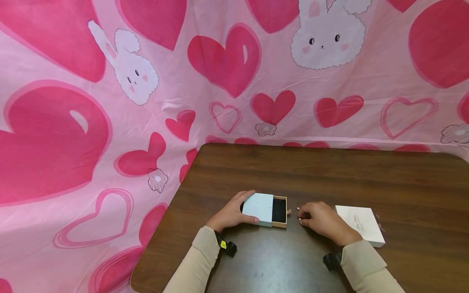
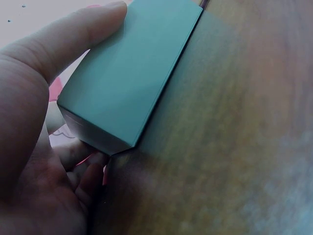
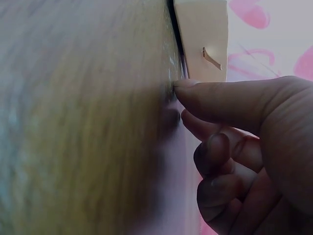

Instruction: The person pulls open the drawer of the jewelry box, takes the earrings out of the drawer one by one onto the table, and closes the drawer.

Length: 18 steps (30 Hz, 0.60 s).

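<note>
My left hand [image 1: 232,211] grips a pale blue slide-out box [image 1: 258,205], thumb over the near edge and fingers at the far side. In the left wrist view the thumb presses the box's blue face [image 2: 132,73]. The drawer [image 1: 279,211] sticks partly out to the right, showing a black lining, with a small tab [image 1: 289,211] at its end. Right of it, my right hand [image 1: 322,217] has thumb and forefinger bent close to the table. Two tiny whitish pieces show at its fingertips, too small to identify. In the right wrist view the thumb tip [image 3: 188,93] and forefinger tip look slightly apart.
A white box [image 1: 360,224] with printed script lies just right of my right hand; a ribbon tab [image 3: 212,58] shows on its side in the right wrist view. The brown wooden table [image 1: 329,171] meets a pink heart-patterned cloth [image 1: 220,114] at its back and left.
</note>
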Each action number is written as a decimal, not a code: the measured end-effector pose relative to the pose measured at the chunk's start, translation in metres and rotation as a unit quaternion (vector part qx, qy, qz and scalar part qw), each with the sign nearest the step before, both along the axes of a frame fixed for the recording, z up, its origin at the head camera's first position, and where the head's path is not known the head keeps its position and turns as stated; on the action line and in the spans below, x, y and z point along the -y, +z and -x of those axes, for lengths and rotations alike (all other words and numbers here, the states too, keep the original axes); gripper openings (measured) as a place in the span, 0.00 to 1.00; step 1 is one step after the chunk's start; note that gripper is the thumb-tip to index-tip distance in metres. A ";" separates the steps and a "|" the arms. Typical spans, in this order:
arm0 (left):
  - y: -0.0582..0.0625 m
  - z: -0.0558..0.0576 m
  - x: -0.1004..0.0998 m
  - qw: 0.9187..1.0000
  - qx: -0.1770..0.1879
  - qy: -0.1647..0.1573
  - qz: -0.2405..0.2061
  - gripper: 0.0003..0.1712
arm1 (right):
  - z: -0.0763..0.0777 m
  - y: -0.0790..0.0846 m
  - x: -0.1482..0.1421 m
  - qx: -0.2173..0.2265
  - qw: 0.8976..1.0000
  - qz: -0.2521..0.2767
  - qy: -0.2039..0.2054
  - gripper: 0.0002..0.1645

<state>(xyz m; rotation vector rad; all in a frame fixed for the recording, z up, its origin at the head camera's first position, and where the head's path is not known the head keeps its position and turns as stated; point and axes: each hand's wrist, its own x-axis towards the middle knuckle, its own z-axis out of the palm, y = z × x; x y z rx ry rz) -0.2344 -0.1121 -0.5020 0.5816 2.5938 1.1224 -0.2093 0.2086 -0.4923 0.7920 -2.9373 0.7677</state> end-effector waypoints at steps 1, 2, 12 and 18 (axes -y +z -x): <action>0.000 0.000 0.000 1.000 -0.001 0.000 0.000 0.58 | 0.000 0.000 0.000 0.003 1.000 0.001 -0.001 0.09; 0.000 0.000 0.000 1.000 -0.001 -0.001 0.001 0.58 | 0.000 0.001 0.000 0.007 1.000 0.000 -0.004 0.09; -0.001 0.001 0.001 1.000 0.004 0.003 0.002 0.58 | -0.001 0.004 -0.001 0.016 1.000 0.007 -0.008 0.09; -0.001 0.001 0.000 1.000 0.002 0.001 0.001 0.58 | -0.002 0.005 -0.001 0.015 1.000 0.005 -0.012 0.09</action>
